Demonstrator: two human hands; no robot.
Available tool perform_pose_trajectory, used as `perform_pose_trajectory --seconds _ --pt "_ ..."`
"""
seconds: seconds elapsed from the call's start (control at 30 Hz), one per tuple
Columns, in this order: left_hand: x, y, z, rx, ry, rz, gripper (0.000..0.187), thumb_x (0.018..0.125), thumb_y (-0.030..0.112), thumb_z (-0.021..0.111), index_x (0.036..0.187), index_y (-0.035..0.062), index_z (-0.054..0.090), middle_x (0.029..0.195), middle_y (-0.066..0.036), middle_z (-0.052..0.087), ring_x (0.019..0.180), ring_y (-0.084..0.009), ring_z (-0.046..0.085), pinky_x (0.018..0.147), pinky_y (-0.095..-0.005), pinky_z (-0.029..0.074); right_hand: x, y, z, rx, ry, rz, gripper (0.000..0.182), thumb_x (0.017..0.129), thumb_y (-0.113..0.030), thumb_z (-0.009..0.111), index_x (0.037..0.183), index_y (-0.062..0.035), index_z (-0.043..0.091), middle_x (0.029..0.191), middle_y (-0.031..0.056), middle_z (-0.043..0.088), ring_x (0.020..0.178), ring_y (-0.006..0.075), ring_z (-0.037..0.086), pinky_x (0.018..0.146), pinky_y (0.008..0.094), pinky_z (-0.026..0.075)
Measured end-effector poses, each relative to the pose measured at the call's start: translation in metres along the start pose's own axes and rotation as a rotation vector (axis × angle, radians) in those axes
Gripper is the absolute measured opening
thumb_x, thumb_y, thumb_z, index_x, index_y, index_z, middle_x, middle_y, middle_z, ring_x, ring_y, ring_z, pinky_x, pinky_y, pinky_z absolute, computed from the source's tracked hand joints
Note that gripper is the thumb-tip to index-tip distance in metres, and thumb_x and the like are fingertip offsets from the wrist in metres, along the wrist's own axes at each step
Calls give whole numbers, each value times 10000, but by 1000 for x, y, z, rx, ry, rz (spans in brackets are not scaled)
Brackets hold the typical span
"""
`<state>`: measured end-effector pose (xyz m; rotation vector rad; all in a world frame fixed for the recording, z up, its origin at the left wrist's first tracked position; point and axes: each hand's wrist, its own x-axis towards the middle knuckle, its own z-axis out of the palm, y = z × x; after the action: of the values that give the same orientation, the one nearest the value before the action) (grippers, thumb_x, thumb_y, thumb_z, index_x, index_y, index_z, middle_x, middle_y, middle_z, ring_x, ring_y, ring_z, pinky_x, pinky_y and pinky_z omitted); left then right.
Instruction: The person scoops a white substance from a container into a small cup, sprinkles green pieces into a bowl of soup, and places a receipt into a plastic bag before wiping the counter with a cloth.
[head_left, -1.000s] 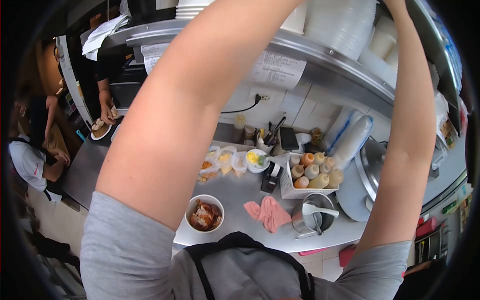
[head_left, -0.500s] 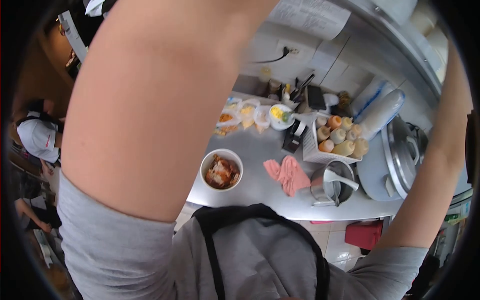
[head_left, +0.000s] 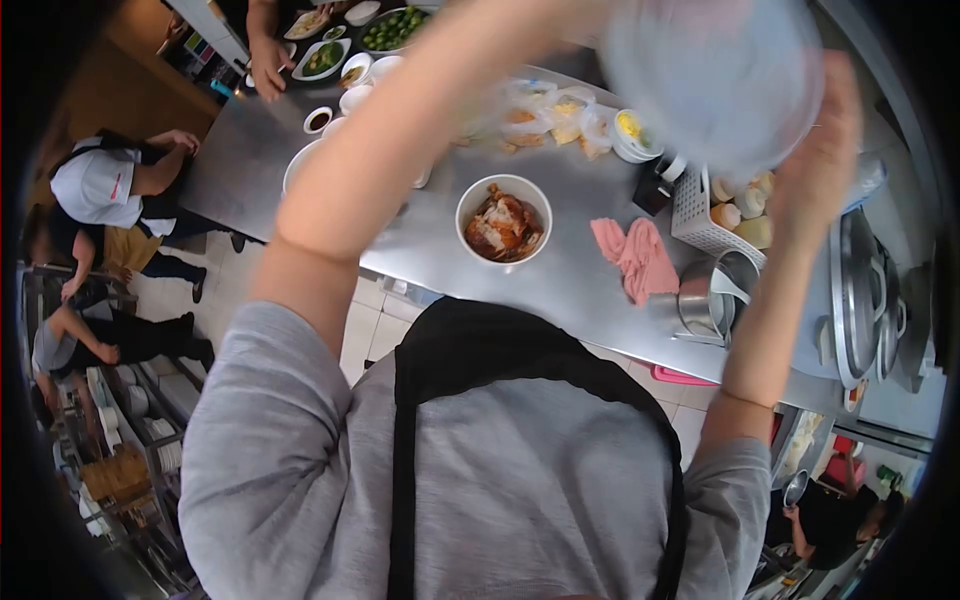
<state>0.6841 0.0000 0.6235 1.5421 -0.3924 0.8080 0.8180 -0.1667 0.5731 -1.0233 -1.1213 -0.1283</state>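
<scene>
Near the top right, my right hand [head_left: 820, 150] is closed on the side of a large, round, translucent plastic item [head_left: 710, 80], blurred by motion. My left forearm [head_left: 410, 130] reaches up to the top edge, where the hand is cut off. Below the raised arms, a white round bowl [head_left: 461, 225] with browned pieces of meat [head_left: 502, 222] stands on the steel counter [head_left: 570, 290]. To its right lies a crumpled pink cloth [head_left: 640, 262], beside a metal pot [head_left: 703, 300] with a white-handled utensil in it.
A white basket [head_left: 700, 222] of sauce bottles stands behind the pot, with large metal lids [head_left: 857, 300] farther right. Small bags of food [head_left: 565, 120] line the counter's back. A co-worker's hand [head_left: 270, 68] is at the upper left; other people are left and lower right.
My arms have swung across the view, and the translucent item has come into sight with my right hand on it. The camera view has shifted, showing more counter on the left.
</scene>
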Motion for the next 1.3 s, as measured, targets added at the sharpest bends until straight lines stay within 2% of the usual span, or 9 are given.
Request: perform_pose_trajectory --seconds 0.03,0.23,0.33,0.4,0.53,0.8,1.0,1.07,1.3 --pt "-33 -17 0 161 4 -122 272 791 120 574 1015 -32 556 858 -87 611 761 -132 586 671 -273 485 -20 12 20 78 108 113 276 853 -124 552 1102 -7 543 1025 41 597 886 120 563 699 244 466" --pt "-221 -90 -44 247 501 -641 521 868 318 521 1240 -29 409 1228 -158 477 1129 -210 459 942 -307 355 -181 106 60 33 -48 935 263 828 -193 601 1021 -15 591 811 16 574 695 59 504 611 193 407" --pt "-290 -126 -40 289 801 -845 553 885 370 469 1255 -33 387 1273 -179 430 1199 -235 388 993 -318 291 -247 152 89 -173 -112 664 202 856 -172 560 969 -6 585 799 5 574 707 50 497 640 186 397" --pt "-309 -153 -31 468 660 -702 539 886 349 463 1247 -43 384 1256 -201 439 1188 -278 402 983 -325 302 -261 163 106 -368 47 542 200 860 -158 541 940 23 563 849 61 562 794 119 517 719 240 409" --pt "-294 -184 -34 776 737 -624 362 892 235 419 1136 -23 489 1116 -209 532 1043 -336 504 893 -363 383 -259 166 124 -229 141 729 188 870 -137 506 961 24 539 886 94 565 818 145 528 748 257 414" --pt "-301 -208 -45 784 830 -483 260 885 177 412 992 12 582 947 -183 603 867 -352 571 756 -397 444 -260 172 125 -453 71 540 220 871 -118 482 1017 25 564 901 119 576 856 193 537 782 293 412" --pt "-293 -203 -67 532 484 -560 223 852 195 501 952 39 626 883 -165 629 827 -302 608 726 -339 466 -249 166 111 -422 -201 542 174 851 -102 520 957 -3 616 849 88 559 811 184 513 740 280 399" --pt "-293 -202 -68 463 375 -600 241 866 186 503 987 13 619 884 -119 648 824 -179 606 761 -293 457 -249 170 107 -406 -234 508 165 846 -94 526 946 0 620 833 78 551 799 176 506 730 273 396" --pt "-299 -200 -70 439 234 -641 233 867 182 500 987 20 616 908 -119 642 834 -188 600 783 -297 451 -248 164 107 -298 -361 574 146 839 -80 538 916 4 629 766 45 498 756 140 467 694 238 374"
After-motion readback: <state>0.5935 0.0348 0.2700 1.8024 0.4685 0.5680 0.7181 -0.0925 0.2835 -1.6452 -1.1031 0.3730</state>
